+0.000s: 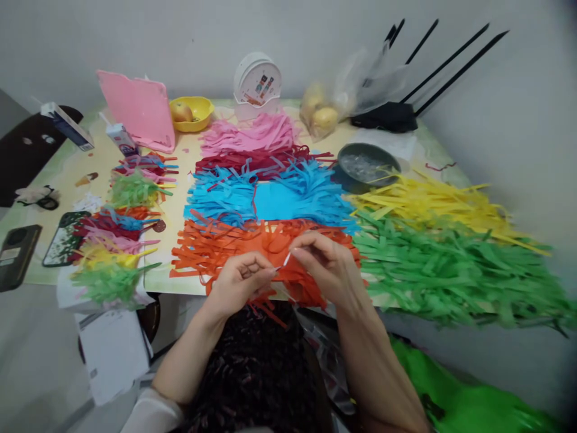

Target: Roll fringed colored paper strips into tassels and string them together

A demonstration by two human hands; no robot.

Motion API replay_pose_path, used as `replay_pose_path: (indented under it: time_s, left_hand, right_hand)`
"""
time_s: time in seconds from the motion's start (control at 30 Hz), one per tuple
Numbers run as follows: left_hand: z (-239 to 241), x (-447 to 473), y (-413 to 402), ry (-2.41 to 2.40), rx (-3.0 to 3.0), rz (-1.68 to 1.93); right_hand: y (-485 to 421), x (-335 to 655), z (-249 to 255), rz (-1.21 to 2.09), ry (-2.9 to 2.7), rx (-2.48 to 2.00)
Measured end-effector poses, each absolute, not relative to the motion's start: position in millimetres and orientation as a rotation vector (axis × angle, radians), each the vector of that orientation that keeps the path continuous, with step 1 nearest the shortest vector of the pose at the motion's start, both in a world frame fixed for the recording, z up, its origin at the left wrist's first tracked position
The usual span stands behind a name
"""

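**Head view: two hands meet over orange fringe**

We see our left hand (pixel 241 281) and right hand (pixel 328 267) close together, both pinched shut. The right one holds a thin white stick (pixel 287 259). The left one grips the orange fringed paper (pixel 211 249) at the stick's lower tip. The stick lies between the hands, slanted up toward the right hand, which is nearer. Blue fringed paper (pixel 274 201) lies just behind.

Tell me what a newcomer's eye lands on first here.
Fringed paper in loud colours covers the table: blue fringe mid-table, green fringe spilling off the right, yellow fringe behind it. At the near edge the left hand and right hand pinch the orange fringe.
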State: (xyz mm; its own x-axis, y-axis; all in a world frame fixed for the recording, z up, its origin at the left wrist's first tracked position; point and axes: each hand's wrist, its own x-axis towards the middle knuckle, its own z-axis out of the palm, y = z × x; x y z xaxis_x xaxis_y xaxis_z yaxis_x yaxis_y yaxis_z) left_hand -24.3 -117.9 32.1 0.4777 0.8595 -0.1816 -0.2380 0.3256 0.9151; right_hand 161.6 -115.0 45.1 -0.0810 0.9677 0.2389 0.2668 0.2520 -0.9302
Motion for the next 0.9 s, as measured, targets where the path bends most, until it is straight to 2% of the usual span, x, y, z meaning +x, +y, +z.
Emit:
replay_pose_path:
  time_s: [0.3,0.57,0.67,0.8,0.9]
  left_hand:
    - [25,-9,-117,0.687,0.732,1.096]
    - [26,-4,-123,0.617,0.683,1.098]
    - [24,-2,-120,0.672,0.711,1.136]
    - [17,1,-126,0.823,0.837,1.263]
    - [0,12,-153,0.979,0.906,1.368]
  right_hand:
    - [-124,146,38,1.323,-1.504,-1.243]
    - [-112,142,59,0.959,-1.602,-1.090]
    - [-102,131,73,0.990,-1.575,-1.058]
    - [-78,122,105,1.196,-1.507,-0.979]
    - [-58,122,139,1.084,-1.474,-0.898]
